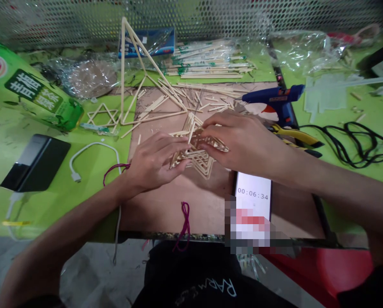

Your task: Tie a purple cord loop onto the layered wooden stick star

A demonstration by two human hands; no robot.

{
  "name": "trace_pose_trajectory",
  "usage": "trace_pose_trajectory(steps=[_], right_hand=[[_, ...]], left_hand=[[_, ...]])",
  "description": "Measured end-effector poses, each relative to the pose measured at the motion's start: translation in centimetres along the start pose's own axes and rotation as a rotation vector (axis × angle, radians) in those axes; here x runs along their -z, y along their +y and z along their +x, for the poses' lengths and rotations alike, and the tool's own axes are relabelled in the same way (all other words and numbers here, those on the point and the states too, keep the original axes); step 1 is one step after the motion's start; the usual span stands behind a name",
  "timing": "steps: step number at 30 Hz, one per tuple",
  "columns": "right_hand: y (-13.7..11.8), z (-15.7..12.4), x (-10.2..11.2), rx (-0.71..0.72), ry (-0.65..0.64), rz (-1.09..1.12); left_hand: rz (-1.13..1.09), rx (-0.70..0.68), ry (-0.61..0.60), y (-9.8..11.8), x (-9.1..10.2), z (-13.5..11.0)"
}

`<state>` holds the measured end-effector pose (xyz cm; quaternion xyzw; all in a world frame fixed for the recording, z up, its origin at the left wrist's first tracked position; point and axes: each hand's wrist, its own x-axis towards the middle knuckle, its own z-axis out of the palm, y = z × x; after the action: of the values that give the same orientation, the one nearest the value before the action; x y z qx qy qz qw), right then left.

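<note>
The star (198,150), a stack of layered wooden sticks, is at the middle of the brown board (165,205) on the green worktop (91,179). It is held just above the board or resting on it; which one cannot be told. It lies nearly flat. One tip points to the far edge and the opposite tip to the near edge, so that axis runs far to near, leaning a little to the right at the near end. Its other tips are mostly under the fingers.

The left hand (154,161) comes from the near left, its grip closed on the star's left side with the fingers laid along the sticks. The right hand (242,141) comes from the right, its grip closed over the star's far right part with the fingertips curled onto the top layer.

Beyond the star, loose sticks (197,96) and a tall stick pyramid (123,72) crowd the far half of the board. To the right, near the board's edge, lie a blue glue gun (276,96) and yellow pliers (295,137). A phone (253,194) lies just near of the right wrist. The open room is the bare board between the star and the near edge, where only a purple cord (185,222) hangs over. Left of the board are a white cable (91,147) and a power bank (35,162).
</note>
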<state>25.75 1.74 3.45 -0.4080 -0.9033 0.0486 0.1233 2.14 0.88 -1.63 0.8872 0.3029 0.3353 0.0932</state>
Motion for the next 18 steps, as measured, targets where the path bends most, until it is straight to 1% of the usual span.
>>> trace_pose_trajectory(steps=[3, 12, 18], right_hand=[[-0.02, 0.03, 0.09, 0.001, -0.003, -0.022], [0.08, 0.06, 0.03, -0.001, 0.009, -0.036], [0.15, -0.06, 0.14, 0.015, -0.005, -0.034]], left_hand=[[-0.017, 0.050, 0.014, 0.21, -0.07, 0.09], [-0.098, 0.027, 0.006, -0.43, -0.14, 0.34], [-0.158, 0.042, -0.012, -0.73, -0.03, 0.63]])
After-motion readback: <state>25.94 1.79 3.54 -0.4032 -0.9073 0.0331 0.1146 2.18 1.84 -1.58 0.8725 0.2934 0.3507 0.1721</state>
